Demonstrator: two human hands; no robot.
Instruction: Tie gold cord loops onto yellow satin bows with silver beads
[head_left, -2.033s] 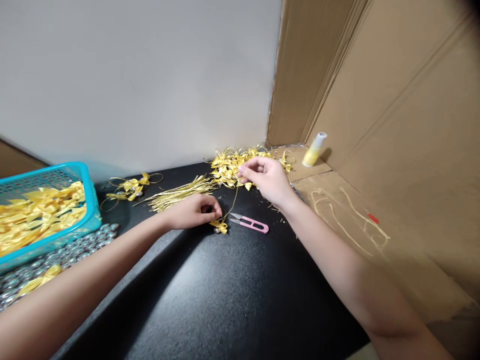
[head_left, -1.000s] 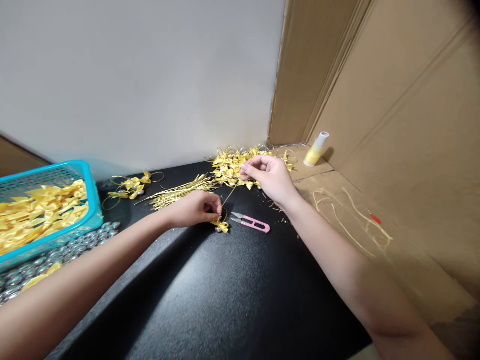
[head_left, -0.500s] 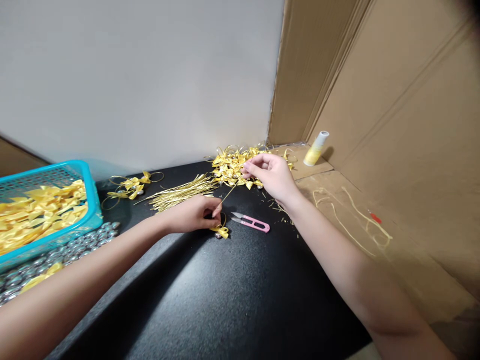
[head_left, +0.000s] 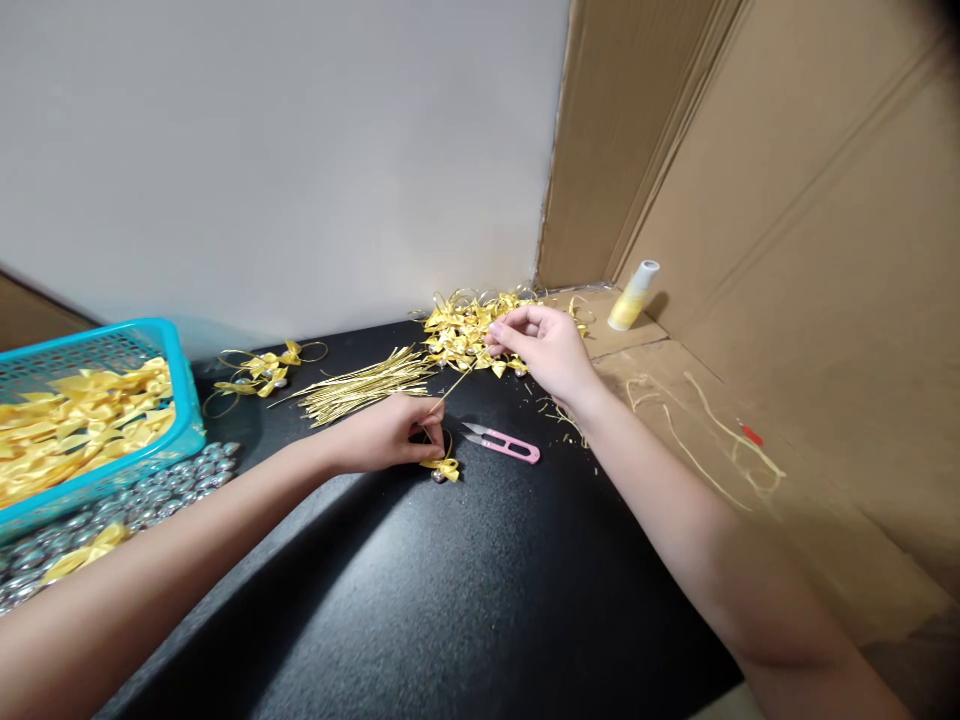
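Note:
My left hand (head_left: 390, 432) is closed in a pinch on a gold cord (head_left: 456, 381) just above a small yellow ribbon bow (head_left: 444, 467) with a silver bell, which rests on the black tabletop (head_left: 465, 590). My right hand (head_left: 546, 349) pinches the far end of the same cord, which is stretched taut between the hands. Pink thread snips (head_left: 501, 443) lie just right of the bow. Behind my right hand is a pile of finished yellow bows (head_left: 457, 330).
A bundle of gold cords (head_left: 360, 385) lies behind my left hand. A turquoise basket (head_left: 97, 420) of yellow ribbon bows stands at the left, with silver bells (head_left: 112, 500) in front. A yellow thread spool (head_left: 632, 296) stands by the cardboard wall (head_left: 787, 220).
The cord went from slack to taut between the hands. My left hand and the bow shifted slightly toward me; my right hand stayed near the pile.

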